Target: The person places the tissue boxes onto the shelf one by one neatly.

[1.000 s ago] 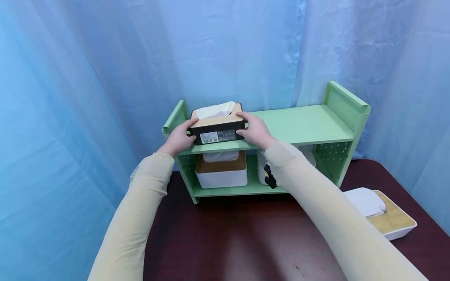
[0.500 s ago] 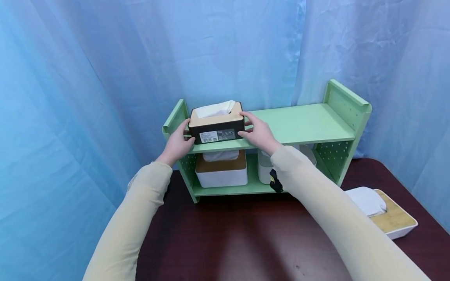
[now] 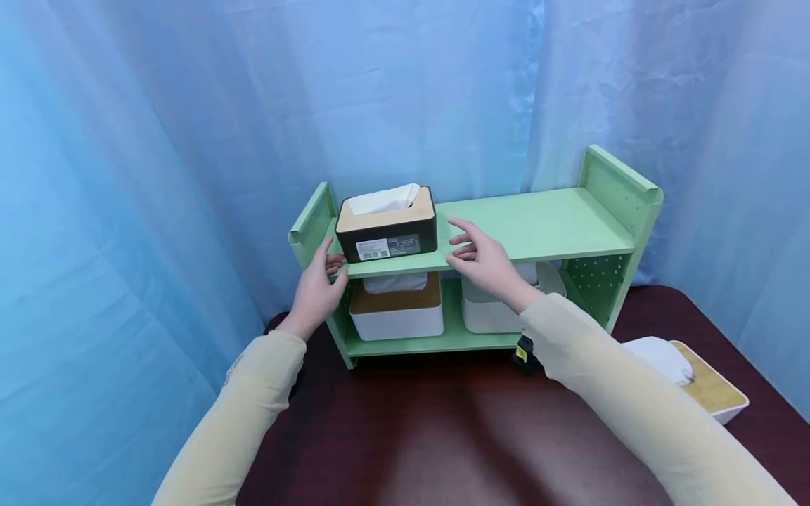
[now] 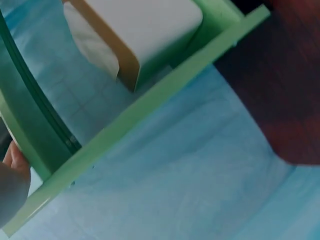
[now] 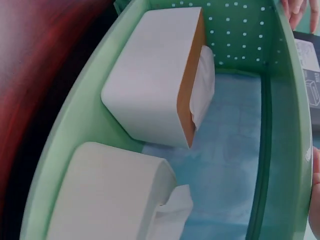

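A black tissue box [image 3: 405,244] with a light wood lid [image 3: 363,220] and a white tissue sticking out sits on the left of the green shelf's top board [image 3: 525,225]. A label shows on its front. My left hand [image 3: 316,292] is at the box's lower left corner, fingers relaxed and thumb apart. To the right of the box, a gap away, my right hand [image 3: 489,263] hovers over the board's front edge, its fingers loosely bent and holding nothing. The right wrist view shows part of the black box at its right border, between fingertips of both hands.
On the lower shelf stand a white tissue box [image 3: 397,321] with a brown lid and a pale grey tissue box [image 3: 490,316]. Another white, wood-lidded tissue box [image 3: 715,385] lies on the dark red table [image 3: 405,436] at right. Blue curtains [image 3: 411,91] hang behind.
Both hands have let go of the black tissue box. The left hand has dropped down and slightly left; the right hand has moved away to the right. The box stays on the top board.
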The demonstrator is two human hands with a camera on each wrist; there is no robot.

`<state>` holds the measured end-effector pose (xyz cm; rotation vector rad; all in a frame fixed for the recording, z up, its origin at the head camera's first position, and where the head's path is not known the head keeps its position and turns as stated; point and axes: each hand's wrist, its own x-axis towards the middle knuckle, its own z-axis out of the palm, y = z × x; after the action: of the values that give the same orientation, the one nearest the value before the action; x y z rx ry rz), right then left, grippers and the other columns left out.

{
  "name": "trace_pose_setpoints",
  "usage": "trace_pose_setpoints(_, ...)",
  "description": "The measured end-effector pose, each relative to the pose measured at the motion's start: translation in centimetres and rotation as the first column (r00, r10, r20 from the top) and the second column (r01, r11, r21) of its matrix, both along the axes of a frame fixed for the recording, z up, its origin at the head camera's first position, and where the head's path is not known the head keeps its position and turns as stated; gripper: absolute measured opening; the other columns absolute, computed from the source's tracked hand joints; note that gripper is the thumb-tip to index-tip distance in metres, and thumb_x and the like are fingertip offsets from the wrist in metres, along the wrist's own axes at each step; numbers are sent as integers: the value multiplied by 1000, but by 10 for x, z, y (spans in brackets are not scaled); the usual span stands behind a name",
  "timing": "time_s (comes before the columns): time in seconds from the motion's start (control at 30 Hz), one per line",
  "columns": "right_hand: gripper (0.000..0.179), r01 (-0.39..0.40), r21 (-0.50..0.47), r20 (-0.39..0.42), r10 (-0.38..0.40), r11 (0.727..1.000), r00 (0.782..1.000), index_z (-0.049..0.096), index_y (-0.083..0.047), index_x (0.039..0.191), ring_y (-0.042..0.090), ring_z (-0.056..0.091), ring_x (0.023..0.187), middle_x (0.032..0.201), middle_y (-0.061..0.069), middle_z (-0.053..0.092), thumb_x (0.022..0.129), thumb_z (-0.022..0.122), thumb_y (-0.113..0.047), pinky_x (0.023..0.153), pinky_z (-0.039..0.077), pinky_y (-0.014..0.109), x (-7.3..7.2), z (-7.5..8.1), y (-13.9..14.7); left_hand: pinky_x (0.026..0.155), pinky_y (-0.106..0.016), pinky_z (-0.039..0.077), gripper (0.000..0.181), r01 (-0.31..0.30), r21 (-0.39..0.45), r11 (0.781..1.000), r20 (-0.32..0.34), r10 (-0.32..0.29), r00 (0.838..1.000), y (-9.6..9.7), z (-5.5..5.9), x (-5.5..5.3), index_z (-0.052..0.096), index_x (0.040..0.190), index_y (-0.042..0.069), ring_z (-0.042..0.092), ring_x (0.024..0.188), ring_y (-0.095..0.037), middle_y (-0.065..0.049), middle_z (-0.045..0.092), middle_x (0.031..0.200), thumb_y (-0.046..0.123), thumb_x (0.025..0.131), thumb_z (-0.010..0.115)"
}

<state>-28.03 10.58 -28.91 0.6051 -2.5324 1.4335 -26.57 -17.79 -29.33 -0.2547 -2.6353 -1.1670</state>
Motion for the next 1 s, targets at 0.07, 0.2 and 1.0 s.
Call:
trace_pose_setpoints(0.07, 59, -10, -27, -6, 10, 1000, 1000, 34, -11, 146, 31, 59, 108, 125, 19, 55, 93, 59, -10, 96, 47, 44, 6, -5, 4, 94, -44, 47, 63, -8, 1, 1000, -43, 8, 999, 1, -6, 5, 18, 151, 10, 50, 123, -31, -16, 53, 133, 13, 97, 48)
trace_pose_setpoints(0.2, 54, -36, -35, -13, 36, 999, 999, 36, -12, 145, 28, 58, 108, 128, 15, 54, 95, 56, -15, 93, 47, 45, 20, -20, 12, 94, -45, 45, 58, 7, 36, 999, -100, -3, 995, 3, -19, 16, 26, 149, 9, 49, 124, -29, -13, 56, 129, 9, 96, 49)
trace_pose_setpoints(1.0, 36, -119, -110, 93, 130, 987, 987, 53, 0, 129, 10, 64, 88, 106, 12, 66, 96, 55, -16, 78, 52, 24, 79, -150, 46, 100, -46, 42, 42, 31, 345, 938, -15, -27, 1000, 35, -129, 61, 45, 137, 2, 54, 117, -31, -18, 58, 123, 5, 96, 51)
